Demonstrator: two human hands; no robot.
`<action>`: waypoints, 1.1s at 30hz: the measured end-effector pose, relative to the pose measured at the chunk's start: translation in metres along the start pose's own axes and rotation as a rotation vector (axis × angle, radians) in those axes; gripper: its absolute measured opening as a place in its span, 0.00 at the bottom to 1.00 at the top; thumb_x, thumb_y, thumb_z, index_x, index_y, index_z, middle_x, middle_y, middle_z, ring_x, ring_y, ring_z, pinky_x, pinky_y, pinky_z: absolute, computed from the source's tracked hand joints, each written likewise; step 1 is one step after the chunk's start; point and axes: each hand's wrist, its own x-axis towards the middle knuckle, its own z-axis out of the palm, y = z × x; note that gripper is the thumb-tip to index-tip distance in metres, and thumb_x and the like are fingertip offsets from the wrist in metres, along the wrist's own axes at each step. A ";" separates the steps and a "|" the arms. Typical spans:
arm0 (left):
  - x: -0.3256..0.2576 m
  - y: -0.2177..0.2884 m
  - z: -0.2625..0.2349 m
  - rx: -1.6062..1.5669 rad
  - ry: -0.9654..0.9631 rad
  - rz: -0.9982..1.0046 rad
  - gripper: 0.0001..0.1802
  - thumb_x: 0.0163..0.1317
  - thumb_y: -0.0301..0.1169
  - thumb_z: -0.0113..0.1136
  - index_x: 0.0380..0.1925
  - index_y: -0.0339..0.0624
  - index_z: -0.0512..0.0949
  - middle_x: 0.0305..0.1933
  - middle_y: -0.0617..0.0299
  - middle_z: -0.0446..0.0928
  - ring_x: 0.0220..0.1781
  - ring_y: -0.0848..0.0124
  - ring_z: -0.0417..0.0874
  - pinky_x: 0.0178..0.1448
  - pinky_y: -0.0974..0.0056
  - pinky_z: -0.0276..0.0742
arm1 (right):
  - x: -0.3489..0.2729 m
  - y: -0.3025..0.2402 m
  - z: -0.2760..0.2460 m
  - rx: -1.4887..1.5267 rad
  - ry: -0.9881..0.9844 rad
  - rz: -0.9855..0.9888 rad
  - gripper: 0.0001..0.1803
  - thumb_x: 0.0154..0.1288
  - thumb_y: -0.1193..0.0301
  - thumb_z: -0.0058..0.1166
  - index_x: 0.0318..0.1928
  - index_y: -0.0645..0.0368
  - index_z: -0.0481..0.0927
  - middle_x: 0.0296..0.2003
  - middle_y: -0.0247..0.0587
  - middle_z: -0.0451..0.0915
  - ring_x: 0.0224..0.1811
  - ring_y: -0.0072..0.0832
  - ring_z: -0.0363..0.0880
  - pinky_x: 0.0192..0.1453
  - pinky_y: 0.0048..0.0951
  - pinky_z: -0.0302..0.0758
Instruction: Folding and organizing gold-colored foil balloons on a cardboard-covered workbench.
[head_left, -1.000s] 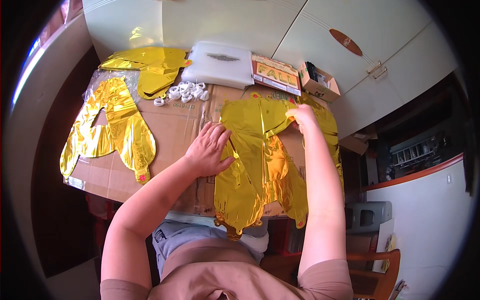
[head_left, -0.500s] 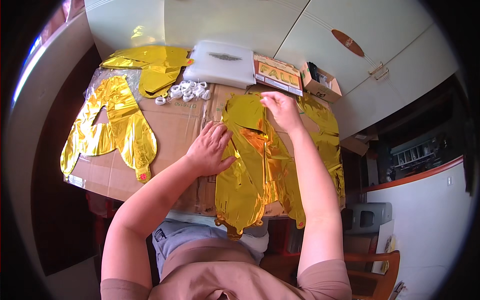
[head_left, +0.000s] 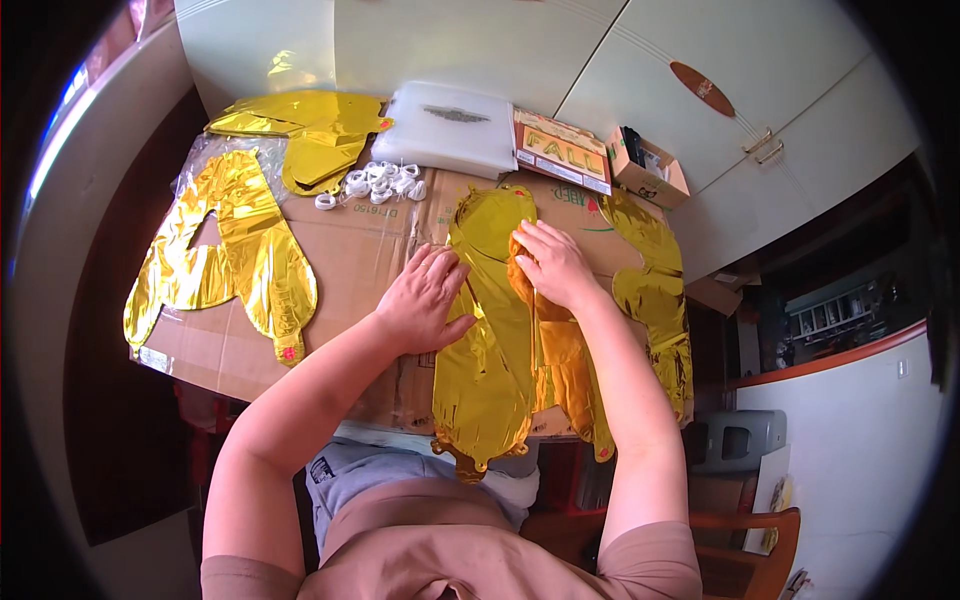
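Note:
In front of me a gold foil balloon (head_left: 482,370) lies flat and uninflated, its lower end hanging past the table's near edge. Along its right side the foil is folded and crumpled, showing orange. My left hand (head_left: 425,300) rests on its left edge, thumb apart and fingers stretched out. My right hand (head_left: 553,262) has its fingers pressed together over the crumpled fold at the right side. What sits under those fingertips is partly hidden.
An A-shaped gold foil balloon (head_left: 225,260) lies at left, with more foil (head_left: 320,125) behind it. White ribbon rolls (head_left: 385,182), clear plastic bags (head_left: 445,125), a printed box (head_left: 562,150) and a small open carton (head_left: 648,170) line the back. Another gold balloon (head_left: 650,270) lies right.
My right hand has moved down from the balloon's top edge to its right side, bringing the foil there into a crumpled fold. My left hand stays in place.

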 end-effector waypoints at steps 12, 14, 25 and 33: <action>-0.001 0.000 0.000 0.003 -0.016 -0.009 0.39 0.59 0.52 0.63 0.61 0.32 0.70 0.60 0.45 0.69 0.68 0.49 0.69 0.78 0.46 0.57 | 0.007 -0.014 -0.028 0.306 0.092 0.161 0.33 0.62 0.63 0.63 0.67 0.58 0.73 0.65 0.51 0.74 0.71 0.47 0.69 0.76 0.45 0.63; -0.002 -0.001 0.000 -0.001 -0.009 -0.012 0.39 0.58 0.51 0.64 0.61 0.32 0.69 0.60 0.45 0.69 0.68 0.48 0.69 0.77 0.45 0.57 | -0.002 -0.022 -0.031 0.144 0.061 0.167 0.40 0.60 0.64 0.63 0.72 0.57 0.65 0.67 0.52 0.71 0.71 0.48 0.68 0.76 0.43 0.64; 0.000 0.001 0.001 0.010 -0.023 -0.007 0.39 0.58 0.51 0.64 0.61 0.32 0.69 0.60 0.44 0.68 0.68 0.48 0.69 0.78 0.45 0.56 | -0.005 -0.035 0.012 0.123 0.247 0.268 0.48 0.58 0.78 0.55 0.78 0.59 0.48 0.67 0.63 0.67 0.69 0.55 0.69 0.74 0.47 0.67; -0.001 -0.001 0.002 0.010 0.001 0.000 0.38 0.58 0.50 0.63 0.61 0.33 0.69 0.60 0.44 0.68 0.68 0.48 0.68 0.79 0.45 0.55 | 0.007 -0.009 0.013 0.492 0.580 0.655 0.41 0.63 0.71 0.57 0.73 0.69 0.56 0.67 0.65 0.68 0.66 0.51 0.74 0.68 0.44 0.72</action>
